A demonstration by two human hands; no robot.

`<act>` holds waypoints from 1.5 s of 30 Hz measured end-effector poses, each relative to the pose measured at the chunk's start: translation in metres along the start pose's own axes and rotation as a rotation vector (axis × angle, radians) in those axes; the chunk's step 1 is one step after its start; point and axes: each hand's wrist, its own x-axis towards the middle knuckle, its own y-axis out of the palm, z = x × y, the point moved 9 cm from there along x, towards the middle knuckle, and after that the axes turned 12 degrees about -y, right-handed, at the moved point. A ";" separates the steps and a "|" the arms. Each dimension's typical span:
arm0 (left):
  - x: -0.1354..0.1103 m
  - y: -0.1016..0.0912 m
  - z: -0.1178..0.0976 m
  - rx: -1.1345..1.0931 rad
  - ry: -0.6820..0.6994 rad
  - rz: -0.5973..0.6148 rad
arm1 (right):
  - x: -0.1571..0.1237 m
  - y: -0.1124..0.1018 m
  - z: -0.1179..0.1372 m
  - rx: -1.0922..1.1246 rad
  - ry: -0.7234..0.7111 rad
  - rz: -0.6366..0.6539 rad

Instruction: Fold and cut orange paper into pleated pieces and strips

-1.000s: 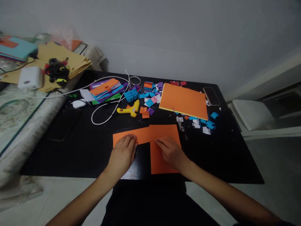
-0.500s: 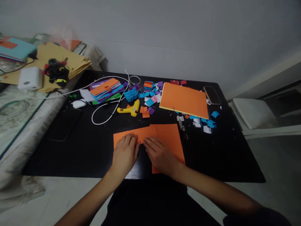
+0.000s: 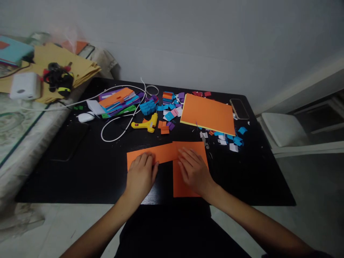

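An orange paper sheet [image 3: 166, 152] lies at the near middle of the black table [image 3: 94, 168], with a strip reaching left and a wider part on the right. My left hand [image 3: 141, 175] lies flat on the strip's left part, fingers stretched out. My right hand [image 3: 193, 172] lies flat on the wider part, fingers spread and pointing away from me. Neither hand holds anything.
A stack of orange sheets [image 3: 208, 113] lies behind, with a phone [image 3: 238, 108] to its right. Small coloured paper squares [image 3: 172, 105] are scattered around a yellow glue gun [image 3: 146, 124], white cable [image 3: 118, 134], mouse [image 3: 85, 116] and coloured paper pile [image 3: 118, 100]. A white chair [image 3: 285, 129] stands right.
My right hand slid left along the orange sheet toward my left hand, then back right onto the wider part. My left hand stayed pressed on the strip.
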 end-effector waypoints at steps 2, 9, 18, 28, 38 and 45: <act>0.001 0.000 0.000 0.009 -0.004 -0.002 | 0.009 0.009 0.009 0.048 -0.036 0.021; 0.000 0.002 -0.003 0.010 -0.028 0.004 | 0.019 0.049 0.030 0.171 -0.135 0.186; -0.008 -0.010 0.028 -0.027 -0.088 0.047 | 0.021 0.046 0.025 0.163 -0.108 0.174; -0.022 -0.037 0.092 -0.030 -0.200 -0.013 | 0.020 0.050 0.031 0.109 -0.140 0.194; -0.043 -0.008 0.010 -0.152 0.065 0.131 | 0.022 0.053 0.032 0.130 -0.108 0.224; -0.060 -0.014 0.026 -0.082 0.018 0.122 | 0.023 0.051 0.033 0.136 -0.127 0.218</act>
